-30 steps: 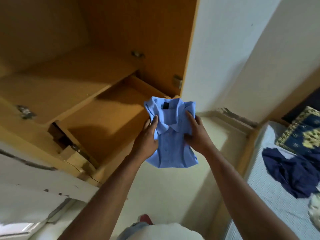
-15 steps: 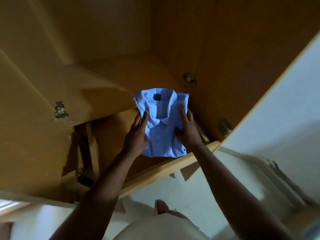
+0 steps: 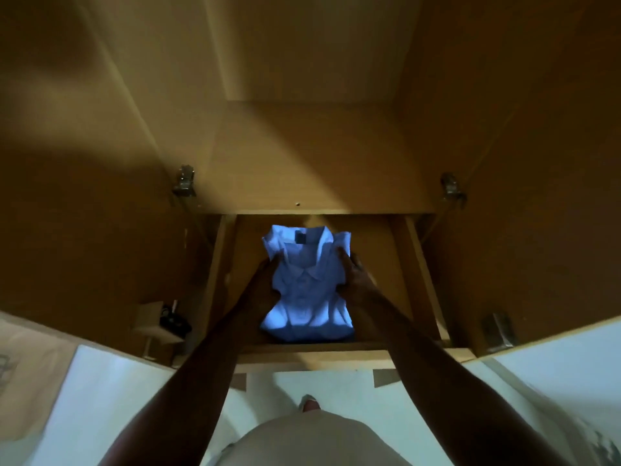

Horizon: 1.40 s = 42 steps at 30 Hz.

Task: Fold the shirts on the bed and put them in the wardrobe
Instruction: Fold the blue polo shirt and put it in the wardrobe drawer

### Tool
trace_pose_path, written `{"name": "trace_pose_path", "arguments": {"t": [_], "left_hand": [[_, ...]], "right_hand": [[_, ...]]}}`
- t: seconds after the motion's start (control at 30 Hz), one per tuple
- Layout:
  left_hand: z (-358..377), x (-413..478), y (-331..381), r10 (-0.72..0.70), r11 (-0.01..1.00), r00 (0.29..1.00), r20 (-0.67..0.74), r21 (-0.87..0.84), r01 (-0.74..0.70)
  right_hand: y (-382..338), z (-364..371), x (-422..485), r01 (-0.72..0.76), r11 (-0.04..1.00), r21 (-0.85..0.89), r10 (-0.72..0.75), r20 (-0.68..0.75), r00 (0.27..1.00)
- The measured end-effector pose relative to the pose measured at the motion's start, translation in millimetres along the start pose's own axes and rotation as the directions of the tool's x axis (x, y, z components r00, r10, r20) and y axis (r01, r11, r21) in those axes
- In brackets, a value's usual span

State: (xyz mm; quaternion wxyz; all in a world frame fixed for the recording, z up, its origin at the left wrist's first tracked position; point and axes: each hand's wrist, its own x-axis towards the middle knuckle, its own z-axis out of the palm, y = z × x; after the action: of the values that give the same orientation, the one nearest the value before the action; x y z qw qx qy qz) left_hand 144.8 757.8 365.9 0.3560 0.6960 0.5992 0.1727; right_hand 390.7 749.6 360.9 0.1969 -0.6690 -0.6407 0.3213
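A folded light-blue collared shirt (image 3: 307,287) lies low inside the pulled-out wooden drawer (image 3: 316,356) of the wardrobe, collar pointing away from me. My left hand (image 3: 260,275) grips its left edge and my right hand (image 3: 354,275) grips its right edge, fingers curled over the fabric near the collar. Whether the shirt rests on the drawer bottom cannot be told in the dim light. The bed is out of view.
A wooden shelf (image 3: 319,156) runs above the drawer, between the wardrobe side walls. Metal hinges (image 3: 184,185) sit left and right (image 3: 452,186). A small dark object (image 3: 171,319) sits by the drawer's left side. Pale floor (image 3: 336,388) and my foot lie below.
I have turned square to the wardrobe, and both hands have carried the shirt down and forward into the drawer. The bed has left the view.
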Motion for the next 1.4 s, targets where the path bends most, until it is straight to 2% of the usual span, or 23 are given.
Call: {"name": "trace_pose_path", "arguments": {"t": [0.1,0.13,0.17,0.23,0.27,0.33,0.5,0.57,0.6,0.63,0.67,0.7,0.73,0.77,0.8,0.83,0.9,0.93,1.0,1.07,1.2,1.3,1.4], "left_hand": [[1,3,-8,-0.108,0.994,0.994,0.035,-0.012,0.109],[3,0,-13,-0.22,0.975,0.971,0.089,0.047,0.216],[7,-3,-21,-0.273,0.954,0.954,0.123,0.16,0.253],[11,-9,-20,-0.326,0.939,0.921,0.212,0.185,0.29],[7,-13,-16,-0.388,0.919,0.892,0.232,0.162,0.358],[10,-12,-21,-0.413,0.907,0.877,0.244,0.195,0.373],[0,-25,-34,-0.432,0.873,0.884,0.18,0.328,0.36],[-1,-31,-36,-0.391,0.848,0.913,0.116,0.431,0.309],[-3,-32,-31,-0.36,0.87,0.922,0.144,0.408,0.276],[-4,-33,-24,-0.415,0.837,0.893,0.175,0.458,0.299],[-3,-31,-21,-0.392,0.83,0.906,0.161,0.486,0.273],[-5,-34,-19,-0.455,0.82,0.876,0.161,0.459,0.341],[-3,-35,-21,-0.442,0.804,0.894,0.073,0.475,0.359],[-5,-34,-16,-0.352,0.835,0.936,0.012,0.456,0.308],[-15,-34,-4,-0.353,0.823,0.932,0.079,0.5,0.269],[-9,-36,-7,-0.345,0.796,0.936,0.066,0.549,0.254],[1,-34,-27,-0.228,0.836,0.973,0.03,0.518,0.18],[3,-37,-37,-0.223,0.821,0.974,0.036,0.546,0.167],[-2,-44,-37,-0.209,0.812,0.971,0.119,0.575,0.105],[-5,-48,-44,-0.168,0.663,0.977,0.127,0.748,0.017],[-11,-42,-54,-0.305,0.553,0.873,0.381,0.817,-0.164],[-16,-40,-38,-0.29,0.585,0.833,0.471,0.776,-0.235],[-17,-36,-37,-0.309,0.614,0.834,0.457,0.766,-0.193]], "right_hand": [[7,4,3,-0.185,0.978,-0.095,0.187,0.016,0.982],[12,6,4,-0.234,0.965,-0.118,0.238,0.024,0.971],[15,7,2,-0.259,0.951,-0.167,0.272,0.054,0.961],[18,12,-3,-0.233,0.928,-0.291,0.268,0.09,0.959],[19,15,-4,-0.187,0.921,-0.341,0.23,0.092,0.969],[18,23,-5,-0.127,0.915,-0.382,0.187,0.125,0.974],[10,36,2,-0.165,0.845,-0.509,0.3,0.195,0.934],[5,38,7,-0.131,0.839,-0.529,0.279,0.21,0.937],[2,41,8,-0.103,0.838,-0.536,0.26,0.225,0.939],[-3,46,9,-0.075,0.835,-0.545,0.241,0.239,0.941],[-9,51,10,-0.051,0.834,-0.55,0.222,0.249,0.943],[-15,58,10,-0.034,0.836,-0.548,0.204,0.252,0.946],[-19,64,10,-0.028,0.839,-0.543,0.191,0.246,0.95],[-22,68,10,-0.027,0.842,-0.539,0.185,0.241,0.953],[-25,71,11,-0.024,0.843,-0.537,0.18,0.239,0.954],[-26,73,12,-0.02,0.843,-0.538,0.176,0.24,0.955],[-27,74,14,-0.006,0.84,-0.543,0.167,0.249,0.954],[-28,75,14,-0.001,0.839,-0.544,0.166,0.254,0.953],[-30,79,15,0.001,0.836,-0.548,0.167,0.257,0.952],[-32,82,15,0.006,0.834,-0.551,0.161,0.255,0.953],[-34,84,10,-0.006,0.84,-0.542,0.165,0.246,0.955],[-33,86,4,-0.005,0.846,-0.534,0.163,0.25,0.954],[-37,87,1,-0.028,0.852,-0.523,0.184,0.249,0.951]]}}
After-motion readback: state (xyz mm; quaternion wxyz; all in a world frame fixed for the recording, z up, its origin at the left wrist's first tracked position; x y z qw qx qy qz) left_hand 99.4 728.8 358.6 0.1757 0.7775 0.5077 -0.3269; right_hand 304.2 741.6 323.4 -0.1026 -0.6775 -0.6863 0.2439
